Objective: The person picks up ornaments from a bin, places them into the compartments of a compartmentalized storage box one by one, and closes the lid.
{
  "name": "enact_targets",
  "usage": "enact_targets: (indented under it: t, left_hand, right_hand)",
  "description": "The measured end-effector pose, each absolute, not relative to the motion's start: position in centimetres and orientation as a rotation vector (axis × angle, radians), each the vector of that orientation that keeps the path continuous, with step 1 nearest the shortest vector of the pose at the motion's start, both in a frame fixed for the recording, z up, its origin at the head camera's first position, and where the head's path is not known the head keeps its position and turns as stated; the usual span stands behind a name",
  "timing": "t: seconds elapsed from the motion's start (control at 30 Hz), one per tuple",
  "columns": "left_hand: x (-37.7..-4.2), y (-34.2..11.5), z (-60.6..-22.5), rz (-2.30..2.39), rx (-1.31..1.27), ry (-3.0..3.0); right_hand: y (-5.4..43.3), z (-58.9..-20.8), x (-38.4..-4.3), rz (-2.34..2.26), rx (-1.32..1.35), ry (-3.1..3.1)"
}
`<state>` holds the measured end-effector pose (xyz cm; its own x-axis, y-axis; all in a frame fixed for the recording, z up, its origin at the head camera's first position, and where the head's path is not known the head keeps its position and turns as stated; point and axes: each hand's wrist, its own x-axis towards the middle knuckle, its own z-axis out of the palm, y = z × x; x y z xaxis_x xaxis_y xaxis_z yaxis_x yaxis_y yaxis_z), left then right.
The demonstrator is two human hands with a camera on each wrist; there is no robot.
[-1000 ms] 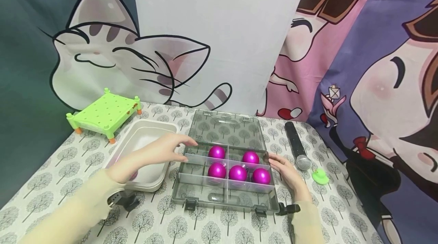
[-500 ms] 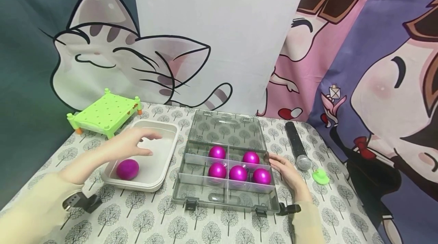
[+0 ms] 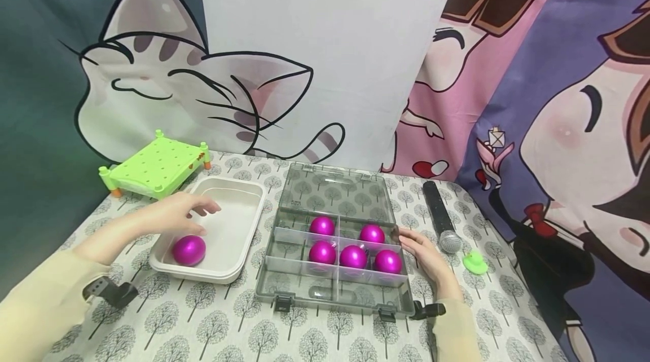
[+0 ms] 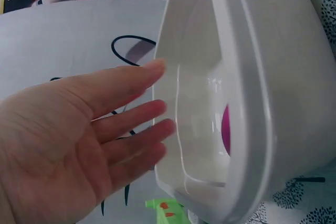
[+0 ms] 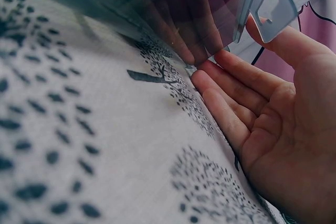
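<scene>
My left hand (image 3: 178, 212) hovers over the near left part of a white plastic tub (image 3: 238, 238), fingers apart and relaxed, holding nothing. Below it, a shiny magenta ball (image 3: 189, 250) lies in the tub; in the left wrist view only a sliver of this ball (image 4: 226, 132) shows past the rim. A grey see-through compartment box (image 3: 299, 288) lies with its lid folded back. Several magenta bauble ornaments (image 3: 353, 257) sit in its back and middle rows. My right hand (image 3: 424, 252) holds the box's right edge, thumb at the rim and fingers against the outer wall.
A light green toy bed (image 3: 157, 167) with orange feet stands behind the tub. Right of the box lie a black microphone (image 3: 440, 215) and a green rubber duck (image 3: 475, 262). A tree-print cloth (image 3: 244, 334) covers the table, with printed curtains behind.
My left hand has moved left from beside the compartment box to above the ball in the tub, uncovering the ball from under the forearm. My right hand stays at the box's edge.
</scene>
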<state>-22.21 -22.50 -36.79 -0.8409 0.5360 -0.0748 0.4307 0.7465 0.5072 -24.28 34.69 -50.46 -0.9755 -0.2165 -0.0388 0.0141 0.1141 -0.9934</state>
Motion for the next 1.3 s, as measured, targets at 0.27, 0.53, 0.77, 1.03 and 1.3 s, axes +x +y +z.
enact_targets:
  t: [0.27, 0.53, 0.77, 1.03, 1.3]
  left_hand:
    - [-22.0, -22.9, -37.6, 0.716, 0.766, 2.574]
    - [-21.5, -22.7, -37.9, 0.574, 0.72, 2.484]
    - [-21.2, -22.6, -38.6, 0.536, 0.693, 2.451]
    - [-21.2, -22.3, -39.0, 0.528, 0.676, 2.44]
    - [-21.2, -21.9, -39.8, 0.54, 0.654, 2.41]
  right_hand:
    - [34.5, -50.4, -24.3, -1.971, -0.175, 2.2]
    - [34.5, -50.4, -24.2, -1.961, -0.154, 2.205]
    - [34.6, -50.4, -24.3, -1.962, -0.16, 2.209]
    - [34.7, -50.3, -24.1, -1.96, -0.192, 2.221]
    - [34.5, -50.3, -24.1, -1.949, -0.173, 2.216]
